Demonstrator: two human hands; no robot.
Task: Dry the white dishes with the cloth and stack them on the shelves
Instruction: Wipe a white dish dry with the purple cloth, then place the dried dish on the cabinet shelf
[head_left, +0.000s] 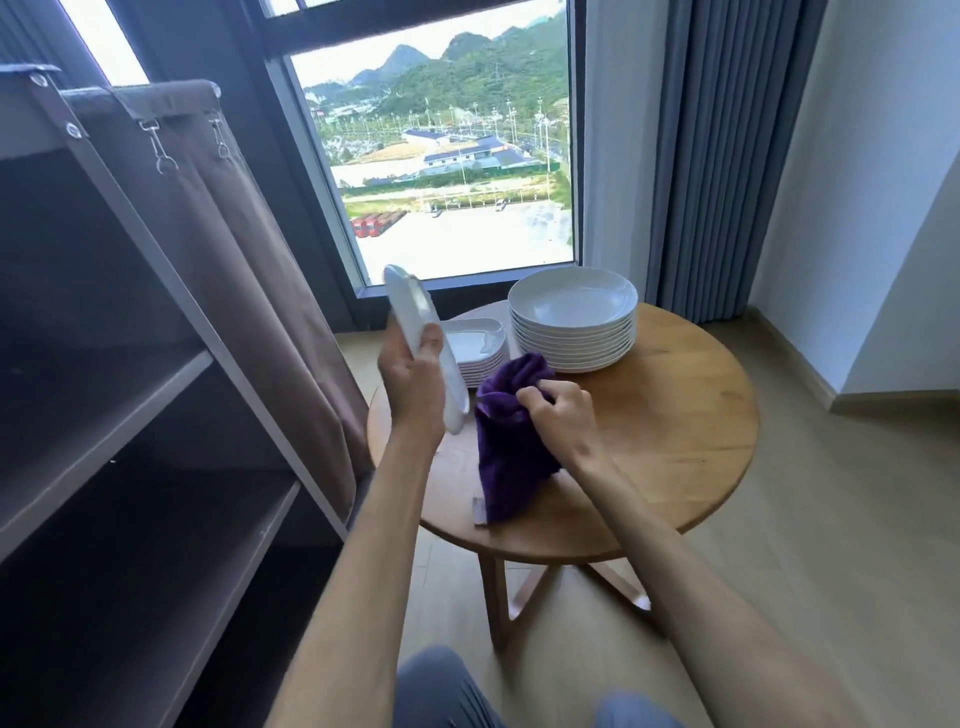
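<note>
Left hand (410, 384) holds white dish (423, 348) | right hand (558, 410) bunches purple cloth (511, 457)

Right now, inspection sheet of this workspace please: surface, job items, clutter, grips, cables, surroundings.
Surface: round wooden table, much of the top bare.
Job's things: stack of round white bowls; shorter stack of squarish white dishes; one white dish held on edge above the table; purple cloth draping onto the table.
Clutter: small tag at the cloth's lower edge.
Grips: left hand holds the white dish; right hand grips the cloth.
Cables: nothing seen.
Surroundings: brown fabric shelves at left, window, grey curtain.
</note>
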